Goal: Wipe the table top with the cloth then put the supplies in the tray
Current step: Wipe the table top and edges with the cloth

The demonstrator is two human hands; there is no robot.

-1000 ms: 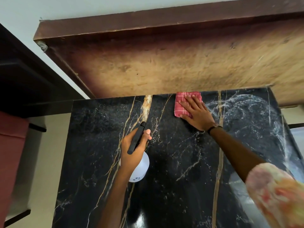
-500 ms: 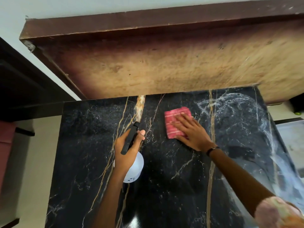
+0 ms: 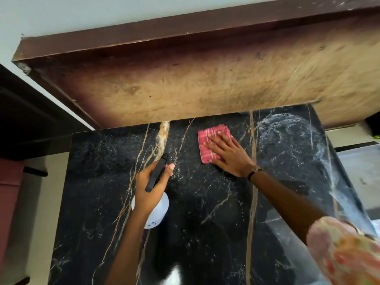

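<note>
Wiping step: right grip (image 3: 228, 153) flat, pressing cloth (image 3: 207, 140) on surface (image 3: 205, 202); left grip (image 3: 151, 188) grasping bottle (image 3: 158, 212); next wipe streaks right of cloth

Looks like a home: a shiny black stone table (image 3: 205, 223) under a worn wooden shelf (image 3: 185, 79), plain white wall (image 3: 82, 13) upper left

A red checked cloth (image 3: 211, 144) lies folded flat on the black, gold-veined marble counter (image 3: 205, 223), near its far edge — about twelve o'clock. At roughly nine o'clock from it, a white spray bottle (image 3: 157, 214) with a black trigger head is held upright — nozzle pointing away.
</note>
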